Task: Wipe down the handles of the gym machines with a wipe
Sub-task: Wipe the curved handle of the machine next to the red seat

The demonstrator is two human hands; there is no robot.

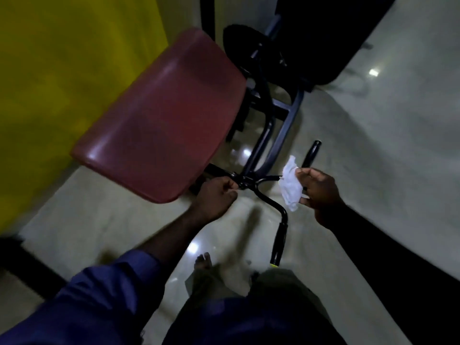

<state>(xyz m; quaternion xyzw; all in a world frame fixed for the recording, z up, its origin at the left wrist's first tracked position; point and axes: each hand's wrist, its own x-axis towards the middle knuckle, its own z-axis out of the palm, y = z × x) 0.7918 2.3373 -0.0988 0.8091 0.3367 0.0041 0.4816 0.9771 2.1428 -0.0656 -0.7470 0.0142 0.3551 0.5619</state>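
A black curved handlebar (267, 197) juts from under a dark red pad (161, 115) of a gym machine. Its near grip (280, 242) points toward me and ends in a yellow tip. The far grip (312, 151) rises behind my right hand. My left hand (216, 197) is closed around the bar's middle joint, just below the pad's edge. My right hand (319, 192) holds a crumpled white wipe (291, 186) between thumb and fingers, a little to the right of the bar and not touching it.
The machine's black frame (271, 115) runs back over a glossy pale floor (373, 135). A yellow wall (62, 78) stands at the left. A dark bulky machine part (323, 33) fills the top right. My bare foot (204, 262) is beneath the handlebar.
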